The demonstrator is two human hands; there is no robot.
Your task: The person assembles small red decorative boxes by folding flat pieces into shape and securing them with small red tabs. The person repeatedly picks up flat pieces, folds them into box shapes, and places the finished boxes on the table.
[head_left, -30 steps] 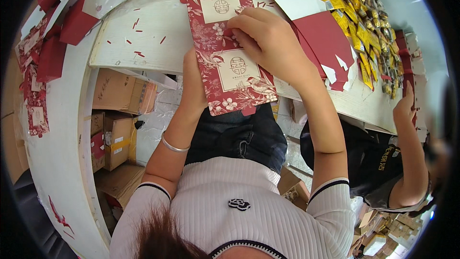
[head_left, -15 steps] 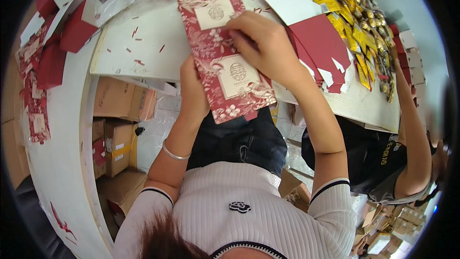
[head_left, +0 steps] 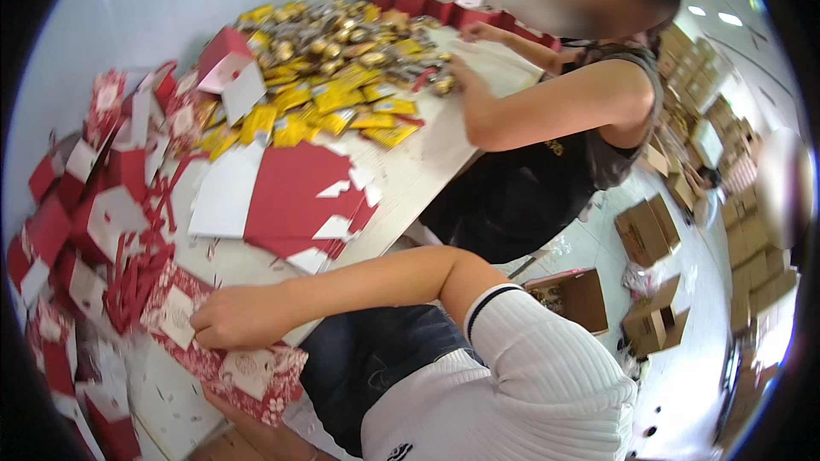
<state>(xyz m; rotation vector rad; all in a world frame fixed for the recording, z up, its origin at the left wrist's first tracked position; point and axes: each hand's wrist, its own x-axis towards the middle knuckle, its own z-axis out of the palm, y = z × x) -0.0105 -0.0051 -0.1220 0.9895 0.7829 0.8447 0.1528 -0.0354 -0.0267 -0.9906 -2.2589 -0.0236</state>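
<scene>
A long red card (head_left: 207, 360) with a pale floral print and two cream panels slants over the near table edge at lower left. My right hand (head_left: 243, 318) lies across its middle, fingers curled in and closed against it. My left forearm (head_left: 266, 434) reaches up to the card's lower edge from below. The left hand is gripping the card from underneath, its fingers mostly hidden by it. Just beyond my right hand rests a stack of flat red-and-white box blanks (head_left: 299, 196).
Red ribbon strips (head_left: 137, 277) and folded red-and-white boxes (head_left: 111, 222) crowd the left side. Yellow packets (head_left: 337, 96) and gold-wrapped sweets (head_left: 329, 47) are heaped at the back. A co-worker's arm (head_left: 547, 107) reaches over the table at right. Open cartons (head_left: 568, 299) stand on the floor.
The view has swung to the right, bringing in more of the co-worker and the room. The card now appears farther left and lower, with my right hand still on it.
</scene>
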